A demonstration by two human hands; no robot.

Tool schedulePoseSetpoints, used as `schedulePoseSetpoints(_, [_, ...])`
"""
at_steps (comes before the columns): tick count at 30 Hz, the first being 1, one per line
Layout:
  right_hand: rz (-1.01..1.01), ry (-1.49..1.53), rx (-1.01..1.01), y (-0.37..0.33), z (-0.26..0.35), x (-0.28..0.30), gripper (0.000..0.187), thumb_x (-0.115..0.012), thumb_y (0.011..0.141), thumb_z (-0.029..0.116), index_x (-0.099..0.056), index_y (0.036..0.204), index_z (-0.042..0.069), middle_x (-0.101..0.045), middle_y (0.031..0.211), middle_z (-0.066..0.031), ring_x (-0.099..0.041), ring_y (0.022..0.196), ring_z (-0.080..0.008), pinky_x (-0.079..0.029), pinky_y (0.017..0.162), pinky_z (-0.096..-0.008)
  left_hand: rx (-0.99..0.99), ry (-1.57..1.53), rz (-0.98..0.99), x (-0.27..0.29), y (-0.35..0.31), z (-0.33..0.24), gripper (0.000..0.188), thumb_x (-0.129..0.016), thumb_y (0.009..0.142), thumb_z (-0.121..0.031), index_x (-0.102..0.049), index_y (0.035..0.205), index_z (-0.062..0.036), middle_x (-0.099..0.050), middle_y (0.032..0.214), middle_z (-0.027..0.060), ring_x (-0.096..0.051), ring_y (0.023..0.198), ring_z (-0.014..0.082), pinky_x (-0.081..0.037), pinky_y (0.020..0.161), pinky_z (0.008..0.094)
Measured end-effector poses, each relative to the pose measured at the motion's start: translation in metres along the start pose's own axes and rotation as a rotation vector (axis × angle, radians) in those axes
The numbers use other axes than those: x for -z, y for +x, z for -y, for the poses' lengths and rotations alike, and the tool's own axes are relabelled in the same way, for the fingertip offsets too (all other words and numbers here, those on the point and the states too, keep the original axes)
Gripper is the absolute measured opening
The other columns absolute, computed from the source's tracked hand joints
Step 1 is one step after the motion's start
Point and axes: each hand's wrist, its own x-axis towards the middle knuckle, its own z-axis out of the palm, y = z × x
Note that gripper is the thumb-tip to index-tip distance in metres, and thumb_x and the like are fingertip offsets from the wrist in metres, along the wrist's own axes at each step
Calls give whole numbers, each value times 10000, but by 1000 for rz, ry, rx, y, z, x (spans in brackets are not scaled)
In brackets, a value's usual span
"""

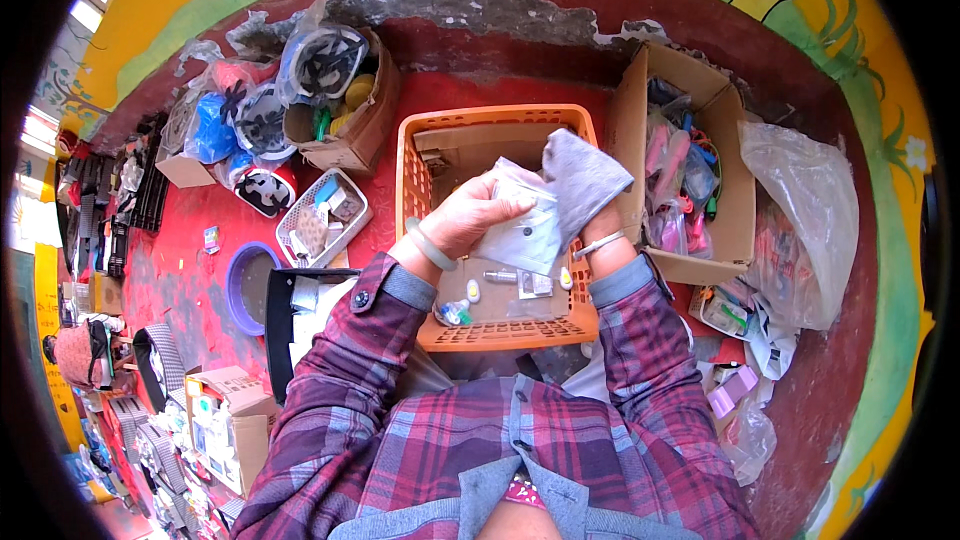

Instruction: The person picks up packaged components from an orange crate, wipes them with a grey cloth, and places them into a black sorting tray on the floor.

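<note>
Matt cloth (586,183), smooth plastic basket (490,114), matt cardboard box (623,145), glossy plastic bag (805,205)

A peeling, painted wall (480,0) borders the worn red floor (195,285)

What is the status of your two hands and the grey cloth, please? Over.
Left hand pinching pale piece. Right hand at grey cloth, mostly hidden behind it. Below: orange basket, small items inside.
</note>
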Motion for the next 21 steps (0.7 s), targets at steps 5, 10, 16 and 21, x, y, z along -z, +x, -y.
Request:
schedulePoseSetpoints(5, [-168,589,-359,-14,-13,-20,207,-540,873,145,-594,1033,25,-641,921,-124,-627,823,-244,-501,729,-318,-48,-32,58,-1,5,7,359,-650,852,-118,-540,1170,7,-605,1108,80,-587,1007,156,-473,889,300])
schedulePoseSetpoints(10, [-165,725,-508,-20,-23,-39,197,-530,883,141,-591,1027,22,-641,919,-147,-630,823,-264,-505,726,-322,-12,-27,57,1,6,6,317,-630,861,-119,-572,1145,8,-621,1076,85,-597,986,158,-478,881,297])
schedulePoseSetpoints(16, [-155,531,-463,-14,-22,-24,179,-530,886,144,-585,1008,24,-628,905,-133,-613,830,-246,-496,728,-312,-28,-88,23,-1,6,7,305,-628,860,-128,-587,1129,10,-631,1054,92,-605,960,163,-479,865,295])
schedulePoseSetpoints(21, [17,-95,-168,3,-4,2,105,-540,850,106,-584,922,43,-627,883,-143,-627,816,-264,-505,718,-334,39,-132,-39,5,10,14,350,-575,899,-231,-575,1145,18,-631,1072,115,-616,965,185,-485,873,311])
